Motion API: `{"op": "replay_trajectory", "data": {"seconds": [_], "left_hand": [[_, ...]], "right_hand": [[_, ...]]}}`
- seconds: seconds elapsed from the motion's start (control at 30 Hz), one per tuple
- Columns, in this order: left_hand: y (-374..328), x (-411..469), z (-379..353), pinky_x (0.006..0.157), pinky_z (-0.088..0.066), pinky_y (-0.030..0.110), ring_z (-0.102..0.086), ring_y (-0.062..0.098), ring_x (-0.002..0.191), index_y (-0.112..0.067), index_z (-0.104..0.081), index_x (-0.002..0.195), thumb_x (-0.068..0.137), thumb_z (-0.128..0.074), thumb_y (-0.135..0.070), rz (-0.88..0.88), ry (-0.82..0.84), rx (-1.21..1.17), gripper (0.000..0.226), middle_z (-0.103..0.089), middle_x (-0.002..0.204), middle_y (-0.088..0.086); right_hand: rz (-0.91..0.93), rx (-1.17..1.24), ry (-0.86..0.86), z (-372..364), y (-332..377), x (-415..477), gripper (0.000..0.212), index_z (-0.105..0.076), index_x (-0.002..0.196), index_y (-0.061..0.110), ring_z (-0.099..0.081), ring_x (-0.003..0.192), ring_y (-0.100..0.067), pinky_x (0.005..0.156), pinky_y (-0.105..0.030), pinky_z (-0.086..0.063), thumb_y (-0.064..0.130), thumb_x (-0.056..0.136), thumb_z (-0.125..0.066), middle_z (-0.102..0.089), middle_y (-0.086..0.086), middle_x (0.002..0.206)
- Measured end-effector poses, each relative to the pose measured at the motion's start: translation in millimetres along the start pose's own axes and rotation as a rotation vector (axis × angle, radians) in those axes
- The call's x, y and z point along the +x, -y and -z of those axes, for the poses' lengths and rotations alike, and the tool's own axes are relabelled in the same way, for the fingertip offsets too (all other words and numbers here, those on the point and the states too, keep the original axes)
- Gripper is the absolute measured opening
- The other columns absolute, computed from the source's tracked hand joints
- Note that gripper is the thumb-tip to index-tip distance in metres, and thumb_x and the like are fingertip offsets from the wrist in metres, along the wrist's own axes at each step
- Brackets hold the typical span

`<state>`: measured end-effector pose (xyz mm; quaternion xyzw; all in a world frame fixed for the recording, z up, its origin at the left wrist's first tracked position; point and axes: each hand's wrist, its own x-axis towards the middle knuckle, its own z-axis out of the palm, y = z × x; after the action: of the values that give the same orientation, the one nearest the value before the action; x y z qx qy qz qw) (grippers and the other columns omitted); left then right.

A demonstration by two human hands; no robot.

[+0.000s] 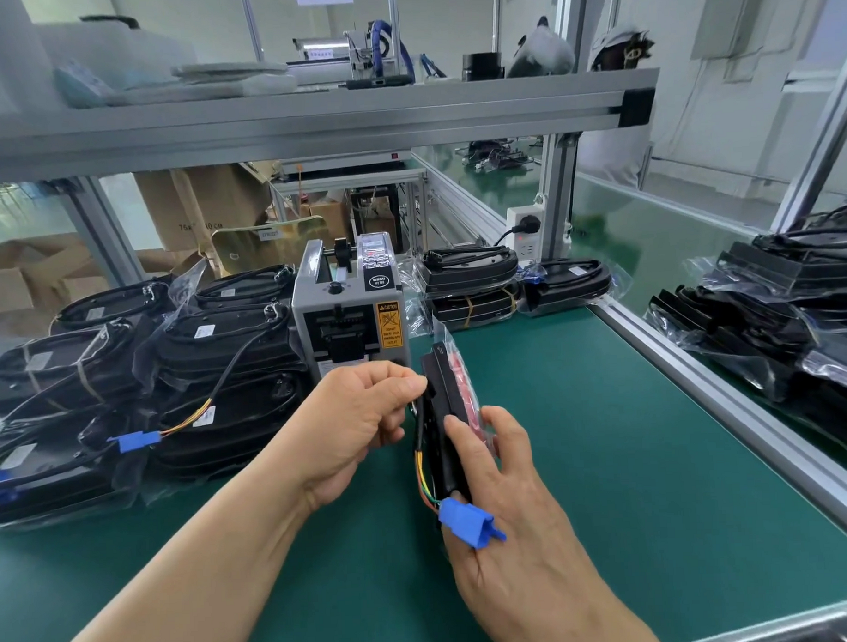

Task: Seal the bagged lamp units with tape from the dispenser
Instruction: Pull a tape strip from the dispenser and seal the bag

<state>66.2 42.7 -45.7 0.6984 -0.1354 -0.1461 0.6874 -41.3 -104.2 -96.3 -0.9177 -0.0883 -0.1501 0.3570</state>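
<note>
A black lamp unit (439,416) in a clear bag stands on edge above the green mat, just right of the grey tape dispenser (347,314). Its red lens faces right, and coloured wires run down to a blue connector (469,523). My right hand (509,500) grips the unit from the near side, thumb along its black back. My left hand (362,419) has its fingers curled, with the fingertips pinching at the unit's upper left edge; whether tape is between them I cannot tell. The dispenser's outlet is just behind my left hand.
Several bagged black lamp units are piled at the left (174,377), behind the dispenser at the right (473,280), and beyond the aluminium rail (702,373) at the far right (785,298). A shelf beam (309,118) runs overhead. A power strip (526,230) is mounted on the post.
</note>
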Motion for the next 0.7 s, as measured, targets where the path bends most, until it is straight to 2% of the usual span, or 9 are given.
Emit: {"op": "replay_trajectory", "data": {"seconds": [0.1,0.2,0.27,0.33,0.43,0.5,0.6,0.7], "left_hand": [[2.9,1.1,2.2,0.061,-0.045,0.021,-0.042,0.007,0.055,-0.027,-0.071,0.067,0.092,-0.067,-0.020,0.013,0.032,-0.002,0.026,-0.045,0.057,-0.005],[5.5,-0.7,6.7,0.060,-0.047,0.019,-0.044,0.006,0.054,-0.026,-0.071,0.069,0.092,-0.068,-0.021,0.016,0.040,-0.009,0.024,-0.046,0.057,-0.005],[6.2,-0.1,11.9,0.057,-0.047,0.020,-0.044,0.006,0.053,-0.026,-0.072,0.068,0.092,-0.068,-0.020,0.025,-0.035,-0.033,0.025,-0.045,0.057,-0.006],[5.6,7.2,19.3,0.055,-0.045,0.022,-0.044,0.006,0.050,-0.025,-0.073,0.066,0.093,-0.067,-0.020,0.058,-0.194,-0.072,0.028,-0.045,0.054,-0.007],[3.9,30.3,33.4,0.046,-0.042,0.019,-0.042,0.005,0.046,-0.016,-0.065,0.074,0.093,-0.068,-0.020,0.141,-0.450,-0.186,0.019,-0.045,0.052,-0.006],[3.2,48.4,41.7,0.038,-0.039,0.017,-0.042,0.006,0.049,-0.013,-0.060,0.077,0.092,-0.070,-0.018,0.244,-0.560,-0.322,0.019,-0.047,0.056,-0.004],[1.2,70.8,47.9,0.034,-0.034,0.014,-0.044,0.005,0.052,-0.011,-0.060,0.083,0.094,-0.067,-0.017,0.363,-0.592,-0.462,0.014,-0.048,0.059,-0.003],[-0.6,86.6,50.2,0.032,-0.032,0.013,-0.046,0.003,0.042,-0.012,-0.058,0.084,0.098,-0.062,-0.018,0.437,-0.547,-0.517,0.016,-0.050,0.046,-0.004]], "right_hand": [[-0.003,-0.018,0.029,3.6,0.7,2.6,0.071,0.001,0.147,0.051,-0.032,0.127,0.006,0.081,-0.012,-0.043,0.044,0.083,-0.030,0.012,0.027,0.147],[-0.006,-0.041,0.063,3.7,-1.8,4.2,0.071,0.003,0.150,0.045,-0.027,0.129,0.010,0.081,-0.007,-0.041,0.044,0.087,-0.029,0.016,0.029,0.146],[-0.024,-0.041,0.083,3.0,-4.6,3.5,0.071,0.012,0.146,0.050,-0.022,0.134,0.011,0.077,0.002,-0.034,0.039,0.095,-0.036,0.022,0.031,0.146],[-0.049,-0.049,0.096,2.0,-6.6,3.3,0.074,0.023,0.135,0.054,-0.019,0.137,0.011,0.078,0.005,-0.030,0.034,0.098,-0.039,0.028,0.033,0.144],[-0.087,-0.075,0.120,0.4,-7.4,4.3,0.069,0.030,0.129,0.053,-0.022,0.137,0.007,0.077,0.007,-0.027,0.043,0.089,-0.025,0.037,0.037,0.135],[-0.116,-0.105,0.155,-0.8,-7.7,5.3,0.071,0.038,0.125,0.050,-0.021,0.138,0.008,0.076,0.008,-0.026,0.045,0.089,-0.023,0.042,0.037,0.132],[-0.150,-0.093,0.174,-2.1,-11.8,7.0,0.086,0.047,0.121,0.040,-0.022,0.139,0.007,0.074,0.009,-0.024,0.035,0.099,-0.036,0.044,0.037,0.130],[-0.181,-0.083,0.197,-1.7,-14.8,8.2,0.091,0.054,0.115,0.034,-0.024,0.138,0.008,0.073,0.010,-0.024,0.034,0.100,-0.037,0.047,0.039,0.127]]}}
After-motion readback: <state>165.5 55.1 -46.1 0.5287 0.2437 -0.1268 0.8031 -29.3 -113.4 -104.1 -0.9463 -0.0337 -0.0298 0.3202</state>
